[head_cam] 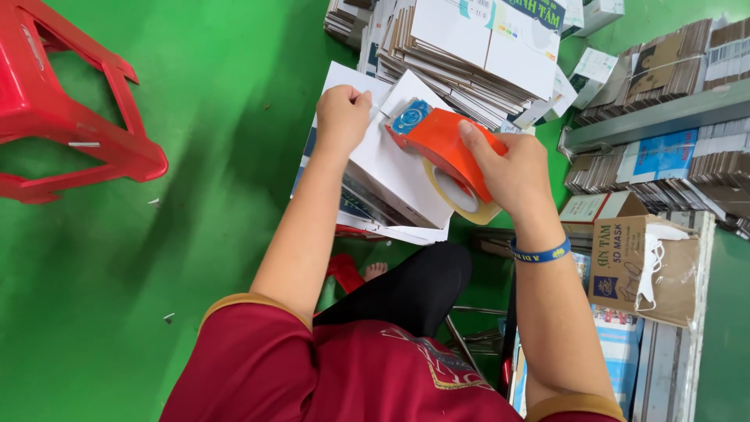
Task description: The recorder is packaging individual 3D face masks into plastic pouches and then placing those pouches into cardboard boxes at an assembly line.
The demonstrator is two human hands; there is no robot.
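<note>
Nearest, the right hand (pixel 512 168) gripped an orange tape dispenser (pixel 441 144) against a white folded cardboard box (pixel 391 160); left hand (pixel 341 117) fingers pinched its flap. Taping looked barely begun; flat stacks remained.

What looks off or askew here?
Mainly the red stool, tipped over on the green floor, legs sideways. The cardboard stack is fanned unevenly. Left hand and right hand with tape dispenser look normal.
</note>
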